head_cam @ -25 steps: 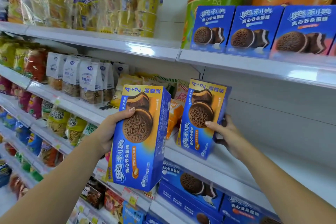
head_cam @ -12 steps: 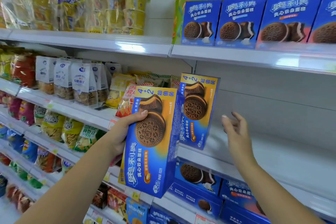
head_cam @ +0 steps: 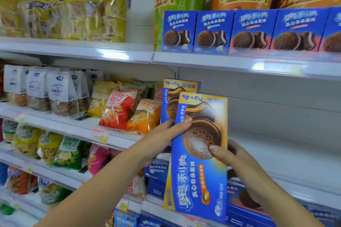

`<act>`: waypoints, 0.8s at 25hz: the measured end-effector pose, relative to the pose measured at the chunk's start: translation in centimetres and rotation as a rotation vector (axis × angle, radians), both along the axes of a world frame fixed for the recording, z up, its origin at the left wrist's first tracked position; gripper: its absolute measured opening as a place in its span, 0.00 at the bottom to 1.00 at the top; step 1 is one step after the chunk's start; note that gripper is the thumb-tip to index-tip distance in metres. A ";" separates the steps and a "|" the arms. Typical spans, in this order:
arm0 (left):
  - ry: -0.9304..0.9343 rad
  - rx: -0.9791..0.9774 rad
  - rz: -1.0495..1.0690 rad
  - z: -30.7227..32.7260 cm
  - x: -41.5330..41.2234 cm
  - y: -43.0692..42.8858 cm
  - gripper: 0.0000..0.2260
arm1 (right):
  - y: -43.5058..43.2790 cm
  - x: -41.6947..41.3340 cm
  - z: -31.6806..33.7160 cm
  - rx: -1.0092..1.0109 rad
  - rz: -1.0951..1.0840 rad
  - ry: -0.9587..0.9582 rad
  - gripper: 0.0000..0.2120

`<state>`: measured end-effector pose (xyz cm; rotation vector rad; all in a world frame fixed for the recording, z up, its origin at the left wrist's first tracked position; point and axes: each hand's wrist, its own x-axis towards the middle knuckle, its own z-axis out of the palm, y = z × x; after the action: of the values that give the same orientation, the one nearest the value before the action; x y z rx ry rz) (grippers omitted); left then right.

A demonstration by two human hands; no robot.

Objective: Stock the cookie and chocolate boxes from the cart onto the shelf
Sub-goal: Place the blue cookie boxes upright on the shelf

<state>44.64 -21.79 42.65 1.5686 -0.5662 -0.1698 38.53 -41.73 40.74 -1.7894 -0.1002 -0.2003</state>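
We grip the tall blue-and-yellow cardboard cookie box [head_cam: 200, 171] with both hands: the left hand [head_cam: 162, 140] has its thumb across the front, and the right hand [head_cam: 230, 155] pinches the right edge. The box is in front of the white metal shelf [head_cam: 276, 153], not yet on it. Just beyond our left hand stands a matching box [head_cam: 175, 97] (upright); pushing ours in crooked could topple it.

Front cookie box [head_cam: 200, 167]: blue-yellow, chocolate sandwich cookie print, upright with slight tilt, held clear of shelf [head_cam: 280, 156]. Rear cookie box [head_cam: 172, 97]: same design, upright on shelf, partly hidden behind.
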 end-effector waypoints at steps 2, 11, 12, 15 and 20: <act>-0.045 -0.002 0.087 1.0 0.6 -0.8 0.23 | -1.7 0.0 0.6 -0.031 -0.077 -0.009 0.33; -0.354 -0.176 0.603 3.3 5.9 -0.8 0.17 | -8.6 2.7 2.3 0.013 -0.223 0.011 0.39; -0.391 -0.148 0.633 3.6 6.7 -0.6 0.19 | -9.2 3.3 2.6 0.017 -0.225 0.022 0.40; -0.430 0.002 0.635 4.3 9.3 0.1 0.26 | -11.2 5.5 3.6 0.040 -0.253 0.048 0.39; -0.333 0.003 0.475 5.7 11.4 0.4 0.27 | -12.6 10.9 4.6 0.089 -0.281 -0.019 0.26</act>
<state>56.02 -21.38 48.34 1.7013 -0.4316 0.4560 49.38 -54.31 45.31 -1.7079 0.1464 -0.4166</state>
